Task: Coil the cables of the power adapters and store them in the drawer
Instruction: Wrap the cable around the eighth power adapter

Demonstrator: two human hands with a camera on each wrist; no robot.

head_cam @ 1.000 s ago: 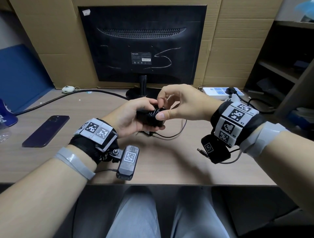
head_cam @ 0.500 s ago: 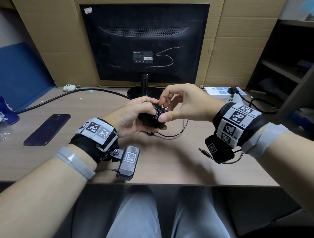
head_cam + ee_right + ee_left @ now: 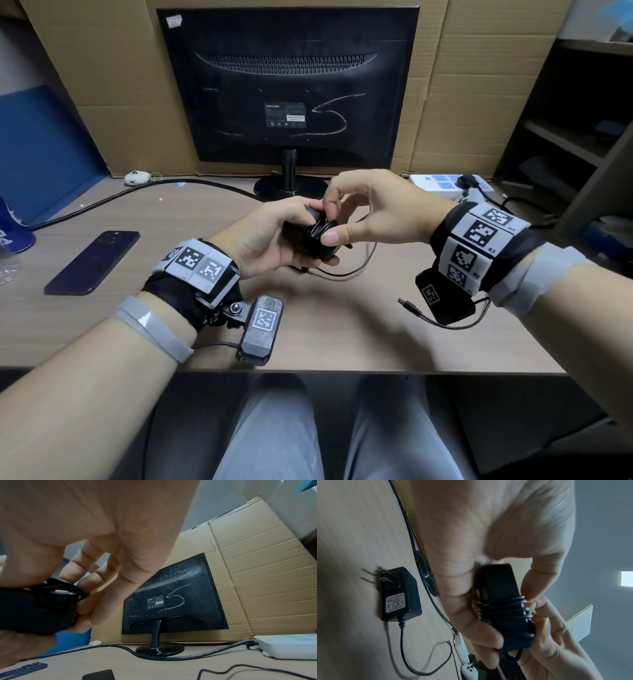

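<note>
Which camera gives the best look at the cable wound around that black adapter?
The left wrist view: the cable turns around the adapter show separately. The head view shows them small between both hands; the right wrist view shows only a dark, blurred edge.

Second power adapter (image 3: pixel 399 595) flat on the desk (image 3: pixel 351 547): white label, top line reads "Li-ion Charger", smaller lines under it too blurred. Monitor (image 3: pixel 287 89) back: sticker with a brand word, roughly "POYICON", letters unclear, plus barcode strip, unreadable. Right wristband (image 3: pixel 479 240): square code tags, small print "R3" and "R2". Left wristband (image 3: pixel 200 262) tags: codes only.
</note>
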